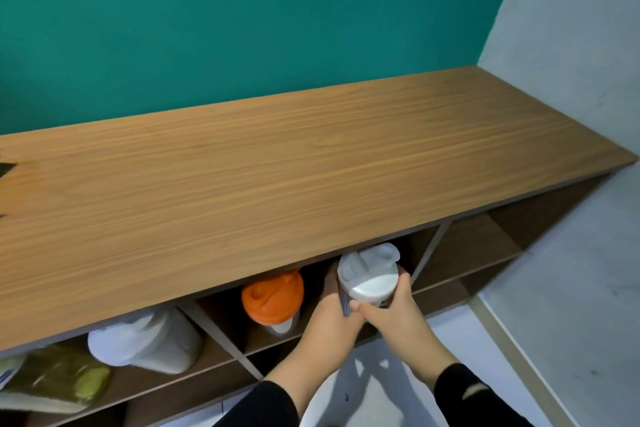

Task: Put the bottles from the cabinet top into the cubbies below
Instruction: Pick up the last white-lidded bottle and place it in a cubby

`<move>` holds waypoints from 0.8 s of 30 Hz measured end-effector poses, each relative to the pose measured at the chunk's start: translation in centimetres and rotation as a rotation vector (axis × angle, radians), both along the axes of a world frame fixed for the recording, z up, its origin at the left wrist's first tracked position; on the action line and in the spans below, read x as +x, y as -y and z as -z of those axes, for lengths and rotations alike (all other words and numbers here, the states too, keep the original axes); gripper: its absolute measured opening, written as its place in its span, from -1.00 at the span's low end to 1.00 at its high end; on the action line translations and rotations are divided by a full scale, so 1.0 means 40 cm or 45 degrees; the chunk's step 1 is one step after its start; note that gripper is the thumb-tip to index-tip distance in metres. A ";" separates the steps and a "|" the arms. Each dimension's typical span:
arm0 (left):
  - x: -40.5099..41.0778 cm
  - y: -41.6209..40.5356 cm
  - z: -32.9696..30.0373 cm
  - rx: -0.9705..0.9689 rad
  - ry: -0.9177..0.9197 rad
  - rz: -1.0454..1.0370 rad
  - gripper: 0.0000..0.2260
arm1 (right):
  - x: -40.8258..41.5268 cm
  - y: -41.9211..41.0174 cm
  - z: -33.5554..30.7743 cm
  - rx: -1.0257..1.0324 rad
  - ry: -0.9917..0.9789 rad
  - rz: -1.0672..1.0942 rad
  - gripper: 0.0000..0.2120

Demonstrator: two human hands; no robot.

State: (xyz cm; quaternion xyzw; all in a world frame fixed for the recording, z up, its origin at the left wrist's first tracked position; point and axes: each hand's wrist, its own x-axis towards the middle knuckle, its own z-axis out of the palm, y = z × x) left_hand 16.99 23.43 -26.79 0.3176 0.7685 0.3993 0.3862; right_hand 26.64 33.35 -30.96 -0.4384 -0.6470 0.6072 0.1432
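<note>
The white-lidded bottle [367, 279], low and right of centre in the frame at the mouth of an upper cubby [388, 291] just right of the orange-lidded bottle [272, 298], looks like a rigid plastic shaker, probably light and smooth enough to slip, so the body just under the lid is the sensible place to grip. Both hands are clamped on it there, the left hand [329, 319] on its left flank and the right hand [394, 308] on its right, thumbs meeting in front. It has a broad white flip-top lid over a darker body, mostly hidden by the fingers.
</note>
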 end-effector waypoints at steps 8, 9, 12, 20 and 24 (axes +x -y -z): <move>-0.022 -0.054 0.089 -0.215 0.030 -0.060 -0.71 | -0.030 -0.037 0.054 0.012 0.066 0.046 -0.52; -0.025 -0.056 0.098 -0.191 0.011 -0.088 -0.57 | -0.032 -0.037 0.056 0.027 0.049 0.063 -0.48; -0.018 -0.052 0.113 -0.115 0.019 -0.189 -0.34 | -0.034 -0.032 0.058 0.048 0.042 0.066 -0.33; 0.064 -0.043 0.083 -0.029 0.288 -0.402 -0.71 | -0.023 -0.031 0.087 0.075 0.030 0.028 -0.15; 0.013 -0.078 0.071 -0.124 0.257 -0.414 -0.81 | -0.010 -0.017 0.090 0.079 0.131 0.020 -0.22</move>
